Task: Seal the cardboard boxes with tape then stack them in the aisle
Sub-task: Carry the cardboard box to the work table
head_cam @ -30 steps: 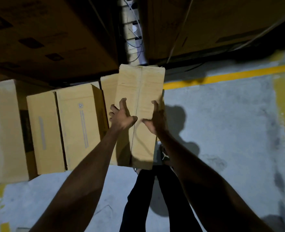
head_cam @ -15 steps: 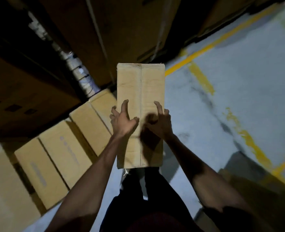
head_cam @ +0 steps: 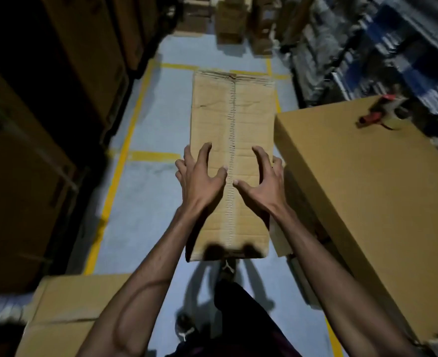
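While the left hand (head_cam: 201, 177) and right hand (head_cam: 260, 180) clamp the taped cardboard box (head_cam: 232, 119) aloft over the aisle floor (head_cam: 145, 191), 2 spread grips on its stiff long sides suggest a light load.

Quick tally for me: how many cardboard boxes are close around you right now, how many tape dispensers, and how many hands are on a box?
Cardboard boxes nearby: 3, the held box, the large box at right, the near-left box
Tape dispensers: 1, the red tape dispenser on the large box
Hands on the held box: 2, left hand, right hand
Total: 6
Blurred far cartons not counted.
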Tool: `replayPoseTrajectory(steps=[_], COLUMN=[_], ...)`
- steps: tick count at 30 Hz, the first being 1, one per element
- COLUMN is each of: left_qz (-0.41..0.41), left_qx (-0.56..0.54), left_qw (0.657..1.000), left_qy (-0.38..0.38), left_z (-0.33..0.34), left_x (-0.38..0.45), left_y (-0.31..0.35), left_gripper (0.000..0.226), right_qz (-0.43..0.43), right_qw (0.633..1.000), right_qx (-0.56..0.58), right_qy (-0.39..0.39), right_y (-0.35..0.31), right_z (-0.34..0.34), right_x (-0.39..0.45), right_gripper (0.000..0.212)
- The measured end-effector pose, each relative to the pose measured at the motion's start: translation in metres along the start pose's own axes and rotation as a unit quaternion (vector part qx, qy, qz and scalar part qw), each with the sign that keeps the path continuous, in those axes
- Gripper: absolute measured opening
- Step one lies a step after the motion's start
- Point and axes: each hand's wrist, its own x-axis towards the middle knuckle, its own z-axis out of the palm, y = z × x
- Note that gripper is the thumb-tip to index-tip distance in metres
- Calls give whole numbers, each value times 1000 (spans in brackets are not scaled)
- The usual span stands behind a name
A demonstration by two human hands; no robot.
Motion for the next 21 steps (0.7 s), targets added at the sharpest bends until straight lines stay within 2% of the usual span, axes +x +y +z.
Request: replayPoseTrajectory(steps=[3, 6, 10, 13, 17, 19, 21], left_qz=[93, 171, 255, 295, 360, 357, 368], left_qx=[27, 40, 38, 29, 44, 52, 68], left_qw=[995, 983, 960, 943, 918, 909, 881], left_qy=[-28, -59, -111, -148, -163, -210, -289], left_z=[39, 87, 159, 219, 295, 325, 354], left_x=[-1, -8, -6, -6, 8, 16, 32], left_y=[63, 124, 206, 262, 342, 369, 386], left_gripper=[70, 73, 72, 66, 57, 53, 51], right_qz=[38, 80, 128, 174, 228, 269, 300], right_qw=[991, 966, 933, 912, 900, 891, 885], right_qx=[21, 3, -45, -54, -4, 21, 34], right_qy=[125, 247, 333, 369, 371, 364, 355], right_y=[33, 67, 124, 176, 241, 268, 287], right_z=[-58, -111, -194, -250, -306, -322, -334], right_x=[-12, -20, -15, -9, 7, 6, 3], right_gripper=[84, 78, 76, 72, 70, 69, 66])
